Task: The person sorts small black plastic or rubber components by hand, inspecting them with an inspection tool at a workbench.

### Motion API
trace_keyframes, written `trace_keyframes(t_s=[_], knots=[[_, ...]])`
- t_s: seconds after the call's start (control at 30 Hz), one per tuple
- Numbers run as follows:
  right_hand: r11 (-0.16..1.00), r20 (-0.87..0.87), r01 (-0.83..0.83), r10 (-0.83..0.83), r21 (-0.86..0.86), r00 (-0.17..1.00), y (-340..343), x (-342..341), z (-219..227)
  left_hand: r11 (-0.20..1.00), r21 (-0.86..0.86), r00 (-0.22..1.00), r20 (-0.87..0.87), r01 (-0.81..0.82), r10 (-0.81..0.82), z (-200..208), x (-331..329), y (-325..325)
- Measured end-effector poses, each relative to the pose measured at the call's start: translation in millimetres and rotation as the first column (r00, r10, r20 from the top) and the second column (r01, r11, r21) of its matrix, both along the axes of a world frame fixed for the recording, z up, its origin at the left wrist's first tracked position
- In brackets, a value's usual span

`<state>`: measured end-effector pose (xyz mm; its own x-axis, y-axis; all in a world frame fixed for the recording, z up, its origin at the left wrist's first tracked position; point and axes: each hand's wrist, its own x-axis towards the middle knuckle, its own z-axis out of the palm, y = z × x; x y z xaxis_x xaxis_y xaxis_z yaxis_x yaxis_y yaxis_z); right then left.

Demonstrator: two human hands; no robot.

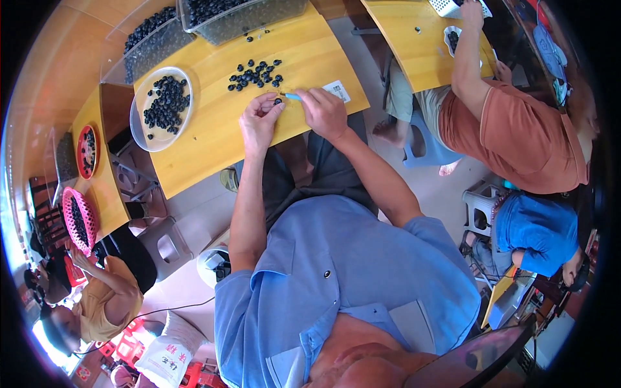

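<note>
Over the near edge of the yellow table, my left hand pinches one small, dark, round bead-like piece between thumb and fingertips. My right hand grips a slim tool with a light-blue handle. Its thin tip points left, close to that piece; whether they touch I cannot tell. Just beyond my hands lies a loose scatter of similar dark pieces. To the left stands a round, clear, shallow tub with many more of them inside.
Clear plastic bins heaped with dark pieces line the table's far side. A white printed card lies right of my hand. Co-workers sit at the right table and lower left, near a pink basket and a red bowl.
</note>
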<state>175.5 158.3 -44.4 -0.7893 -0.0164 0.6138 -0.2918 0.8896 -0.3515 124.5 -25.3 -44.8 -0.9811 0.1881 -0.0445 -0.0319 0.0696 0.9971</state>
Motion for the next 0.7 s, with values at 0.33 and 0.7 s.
trace_keyframes(t_s=[0.33,0.7], knots=[[1.0,0.008,-0.003,0.003,0.004,1.0,0.0,-0.2,3.2,0.979,0.187,0.997,0.042,-0.078,0.072,-6.3,-3.4,-7.3],[0.999,-0.006,-0.038,0.038,-0.014,0.999,0.7,2.0,4.2,0.992,0.107,0.995,0.084,-0.061,0.052,-8.6,-2.9,-6.9]])
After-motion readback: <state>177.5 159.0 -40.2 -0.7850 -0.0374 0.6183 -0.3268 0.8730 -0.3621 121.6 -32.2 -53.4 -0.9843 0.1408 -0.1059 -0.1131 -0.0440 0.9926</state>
